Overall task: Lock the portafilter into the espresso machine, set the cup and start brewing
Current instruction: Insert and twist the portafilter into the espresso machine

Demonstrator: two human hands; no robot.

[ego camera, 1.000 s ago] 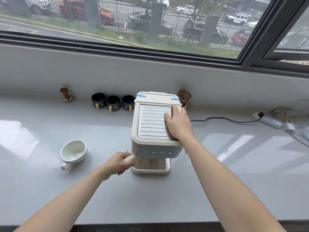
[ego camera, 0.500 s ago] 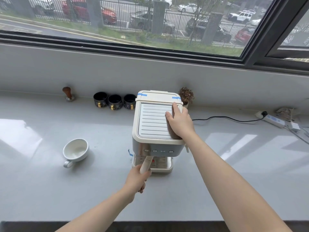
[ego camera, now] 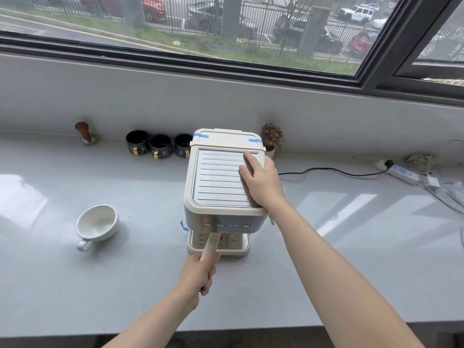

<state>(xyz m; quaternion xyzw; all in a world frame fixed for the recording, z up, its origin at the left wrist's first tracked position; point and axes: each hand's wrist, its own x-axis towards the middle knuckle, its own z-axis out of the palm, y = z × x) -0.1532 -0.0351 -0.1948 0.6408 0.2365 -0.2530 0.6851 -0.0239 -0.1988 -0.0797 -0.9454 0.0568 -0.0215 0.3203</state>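
A cream espresso machine (ego camera: 218, 183) stands in the middle of the grey counter. My right hand (ego camera: 261, 183) lies flat on the right side of its ribbed top. My left hand (ego camera: 200, 271) is closed around the cream handle of the portafilter (ego camera: 210, 246), which points out toward me from under the machine's front; the portafilter's head is hidden under the button panel. The drip tray (ego camera: 242, 248) sits below it. A white cup (ego camera: 96, 223) rests on the counter to the left of the machine, handle toward me.
Three black cups (ego camera: 159, 146) line the back wall with a wooden-handled tamper (ego camera: 85, 133) further left. A small potted plant (ego camera: 271, 138) stands behind the machine. A black cord (ego camera: 331, 170) runs to a power strip (ego camera: 401, 173) at the far right.
My left hand swung the portafilter handle from the machine's left side round to the front, pointing toward me. My right hand stayed on top of the machine.
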